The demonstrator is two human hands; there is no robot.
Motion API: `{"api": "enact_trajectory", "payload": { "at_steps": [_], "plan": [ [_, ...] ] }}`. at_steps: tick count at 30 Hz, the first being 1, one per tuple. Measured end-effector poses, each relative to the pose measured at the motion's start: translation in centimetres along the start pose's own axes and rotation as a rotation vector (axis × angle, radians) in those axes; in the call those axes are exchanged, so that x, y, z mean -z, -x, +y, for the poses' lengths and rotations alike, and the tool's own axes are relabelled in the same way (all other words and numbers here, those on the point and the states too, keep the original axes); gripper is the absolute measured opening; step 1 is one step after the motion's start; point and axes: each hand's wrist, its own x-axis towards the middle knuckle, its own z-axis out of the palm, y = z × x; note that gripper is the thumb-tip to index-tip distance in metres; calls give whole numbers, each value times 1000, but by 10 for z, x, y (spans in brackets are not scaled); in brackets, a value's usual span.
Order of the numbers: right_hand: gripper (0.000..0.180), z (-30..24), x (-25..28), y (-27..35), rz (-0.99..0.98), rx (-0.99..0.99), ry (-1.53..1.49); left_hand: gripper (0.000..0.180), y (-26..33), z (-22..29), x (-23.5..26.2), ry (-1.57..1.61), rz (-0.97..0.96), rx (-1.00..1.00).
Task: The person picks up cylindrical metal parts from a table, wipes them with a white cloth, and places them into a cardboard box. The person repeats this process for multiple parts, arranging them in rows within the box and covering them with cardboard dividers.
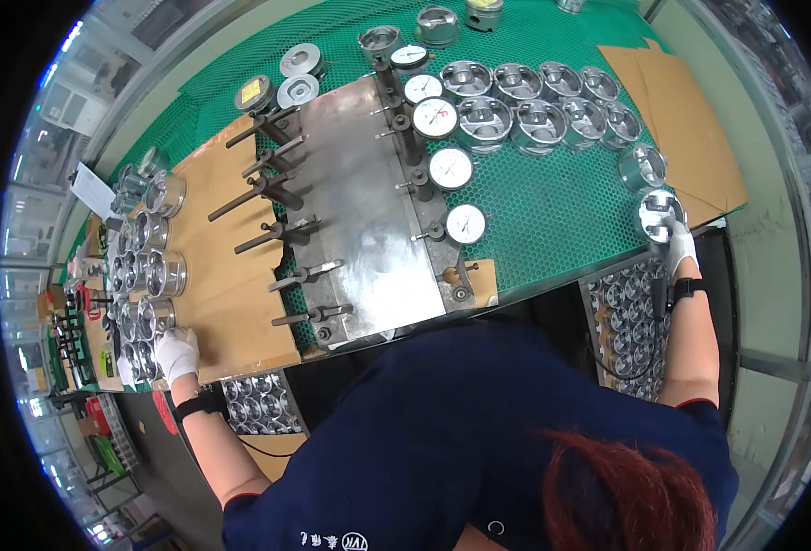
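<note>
My left hand (177,354), in a white glove, is at the near end of a group of metal pistons at the far left. Its fingers are closed against the side of a piston (142,360), the fingertips partly hidden. Far to the right, my gloved right hand (681,246) grips a shiny piston (659,215) at the green mat's near right corner, its thumb over the rim. Another piston (642,168) stands just beyond it. Two rows of pistons (540,125) continue to the left of that one, open ends up.
Between my arms lies a steel plate fixture (369,211) with black clamping posts (277,190) and several dial gauges (450,170). Cardboard sheets (231,266) cover parts of the green mat (534,211). Trays of pistons (627,317) sit below the bench edge.
</note>
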Motion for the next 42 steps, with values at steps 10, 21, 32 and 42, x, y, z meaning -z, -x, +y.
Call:
{"api": "enact_trajectory", "payload": {
  "at_steps": [10, 21, 32, 42],
  "plan": [
    [59, 41, 17, -60, 130, 36, -184, 62, -26, -68, -53, 16, 71, 122],
    [59, -58, -109, 96, -90, 632, 85, 51, 41, 54, 54, 444, -266, 114],
    [107, -57, -299, 356, -1391, 990, 215, 53, 155, 168, 179, 1498, -894, -191],
    [95, -55, -311, 341, -856, 1384, 587, 65, 149, 215, 136, 1057, -246, -853]
  ]
}}
